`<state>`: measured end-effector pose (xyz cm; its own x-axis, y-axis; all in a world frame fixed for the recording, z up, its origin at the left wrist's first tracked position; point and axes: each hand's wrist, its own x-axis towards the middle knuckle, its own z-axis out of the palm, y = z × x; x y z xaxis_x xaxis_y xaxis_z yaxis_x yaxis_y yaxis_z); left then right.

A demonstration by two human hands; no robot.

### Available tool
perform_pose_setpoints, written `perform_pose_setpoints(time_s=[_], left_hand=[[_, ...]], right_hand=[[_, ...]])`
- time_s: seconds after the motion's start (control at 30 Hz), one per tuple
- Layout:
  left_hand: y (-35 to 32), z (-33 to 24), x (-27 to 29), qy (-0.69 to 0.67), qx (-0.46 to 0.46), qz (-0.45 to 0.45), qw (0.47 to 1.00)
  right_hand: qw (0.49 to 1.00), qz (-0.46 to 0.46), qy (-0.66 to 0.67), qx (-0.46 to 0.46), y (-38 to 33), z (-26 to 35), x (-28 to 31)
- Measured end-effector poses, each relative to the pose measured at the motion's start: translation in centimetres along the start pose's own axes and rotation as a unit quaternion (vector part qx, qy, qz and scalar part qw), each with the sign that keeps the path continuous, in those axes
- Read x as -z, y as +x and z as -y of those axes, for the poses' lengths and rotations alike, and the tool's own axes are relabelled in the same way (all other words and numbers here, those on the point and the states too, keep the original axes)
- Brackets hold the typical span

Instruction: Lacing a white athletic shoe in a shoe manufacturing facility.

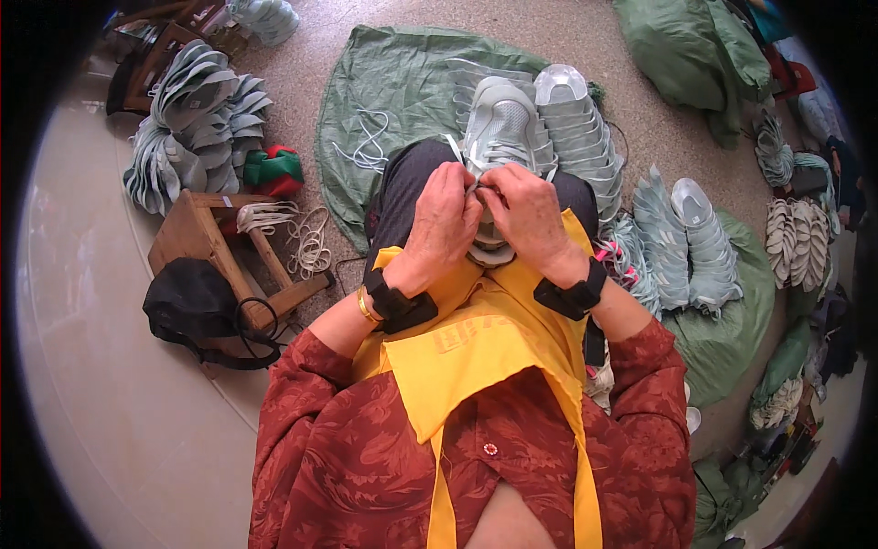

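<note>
A pale grey-green sneaker point(501, 119) rests between my knees, its toe pointing away from me. White lace point(505, 154) crosses its upper, and loose ends stick out on both sides. Over the sneaker's ankle opening my left hand point(441, 215) is closed in a pinch at the top of the lacing. My right hand point(532, 218) meets it there, thumb and fingertips also pinched together on the lace. The fingers hide most of the lace between them. Part of the shoe's heel collar point(492, 252) shows below my hands, against the yellow apron point(466, 352).
Ahead, nested shoe uppers point(578, 128) lie on a green sheet point(366, 82). More uppers point(686, 242) stand at right. At left are stacked grey pieces point(197, 128), a wooden stool point(206, 233) with laces point(267, 216), and a black bag point(194, 302).
</note>
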<state>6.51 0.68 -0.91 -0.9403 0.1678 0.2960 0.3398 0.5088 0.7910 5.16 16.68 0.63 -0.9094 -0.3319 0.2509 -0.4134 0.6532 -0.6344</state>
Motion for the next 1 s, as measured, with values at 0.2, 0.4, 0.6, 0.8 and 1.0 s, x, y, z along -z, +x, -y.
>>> perform_pose_setpoints(time_s=[0.2, 0.4, 0.6, 0.8, 1.0], left_hand=[[0.5, -1.1, 1.0, 0.012, -0.006, -0.003, 1.000], [0.4, -0.6, 0.6, -0.001, 0.002, -0.012, 1.000], [0.4, -0.7, 0.9, -0.001, 0.021, 0.004, 1.000], [0.6, -1.7, 1.2, 0.025, -0.025, 0.031, 0.999], [0.5, -4.2, 1.3, -0.107, -0.043, 0.089, 0.989]], right_hand=[[0.999, -0.006, 0.046, 0.002, -0.1, 0.1, 1.4], [0.955, 0.083, 0.231, -0.167, -3.2, 0.4, 7.8], [0.862, 0.074, 0.484, -0.133, -4.9, 5.8, 17.0], [0.781, 0.010, 0.616, -0.107, -3.5, 4.9, 16.2], [0.773, 0.043, 0.625, -0.098, -1.8, 5.6, 15.4]])
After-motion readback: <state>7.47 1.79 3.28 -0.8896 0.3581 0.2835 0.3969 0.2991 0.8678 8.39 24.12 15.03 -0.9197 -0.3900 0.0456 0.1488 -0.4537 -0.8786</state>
